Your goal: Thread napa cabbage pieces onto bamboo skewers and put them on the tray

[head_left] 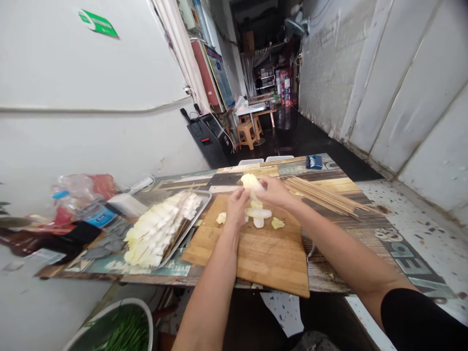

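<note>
A pale yellow-white cabbage leaf [250,182] is held up above the far part of a wooden cutting board [270,258]. My right hand [275,191] is closed on the leaf from the right. On its lower left, my left hand [237,204] pinches the leaf's edge with thumb and fingers. Beneath the hands, white cabbage pieces [259,214] lie crossed on the board. A small yellow leaf scrap [278,223] rests to their right, and another scrap [221,218] is left of my left hand.
Left of the board, a metal tray [185,234] bears rows of skewered cabbage leaves [157,226]. Bamboo skewers [325,197] lie loose at the right, near a blue box [313,162]. A water bottle [97,214] stands far left. Below the table edge is a basin [146,312] of green vegetables.
</note>
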A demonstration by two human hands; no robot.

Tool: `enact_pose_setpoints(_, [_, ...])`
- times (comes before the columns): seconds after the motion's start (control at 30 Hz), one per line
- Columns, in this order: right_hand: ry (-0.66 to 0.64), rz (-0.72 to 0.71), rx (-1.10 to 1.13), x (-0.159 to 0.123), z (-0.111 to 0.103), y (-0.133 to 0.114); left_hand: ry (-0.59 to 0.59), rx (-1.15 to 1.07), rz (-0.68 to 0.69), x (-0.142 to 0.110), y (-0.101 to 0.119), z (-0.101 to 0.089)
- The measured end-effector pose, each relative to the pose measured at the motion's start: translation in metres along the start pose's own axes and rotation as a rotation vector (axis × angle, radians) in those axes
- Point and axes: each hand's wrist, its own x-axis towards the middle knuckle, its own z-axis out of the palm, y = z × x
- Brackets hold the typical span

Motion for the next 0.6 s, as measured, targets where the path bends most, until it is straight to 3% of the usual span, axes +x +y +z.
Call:
enact_pose_setpoints(0.17, [-0.092,0.100,0.247,0.004,-0.004,0.000,-0.015,-0.020,-0.040,-0.002,0.004,0.003])
enact_pose_setpoints(0.33, [0.002,0.135,0.408,0.013,-0.017,0.005,0.062,-0.024,-0.051,0.002,0.009,-0.006])
enact_pose_setpoints(0.5, [0.090,0.104,0.403,0.017,-0.029,0.008,0.133,-0.085,-0.112,0.009,0.015,-0.018])
enact_pose_setpoints(0.6, [0.025,0.076,0.284,0.012,-0.029,0.006,0.139,-0.176,-0.146,0.011,0.023,-0.019])
